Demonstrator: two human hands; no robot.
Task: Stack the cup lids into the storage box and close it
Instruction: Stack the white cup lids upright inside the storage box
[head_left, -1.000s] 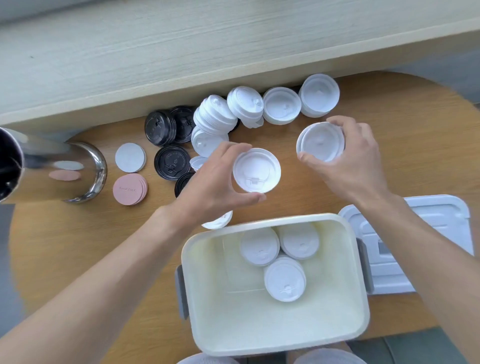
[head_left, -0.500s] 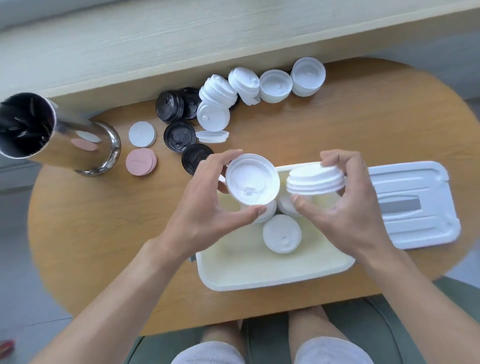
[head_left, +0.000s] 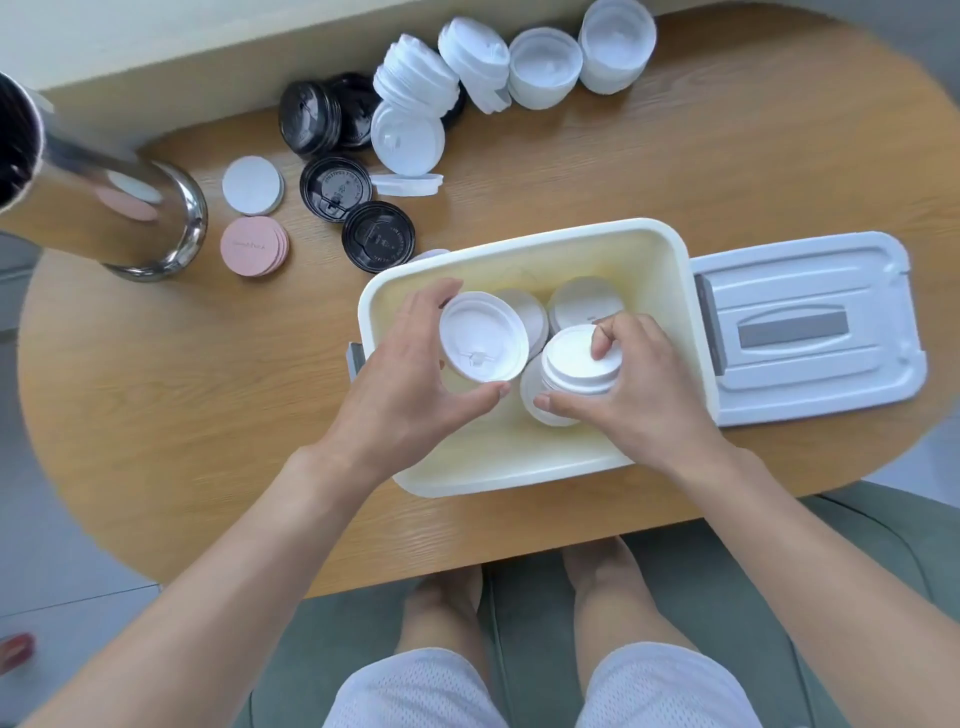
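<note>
Gripping a single white cup lid between thumb and fingers, your left hand holds it tilted, hollow side up, over the cream storage box. Your right hand clasps a short stack of white lids inside the box, fingertips pressed on its top and thumb under its near edge. Two more white lids lie at the box's far wall. Just right of the box, its grey-handled cover rests flat on the table, touching the box.
</note>
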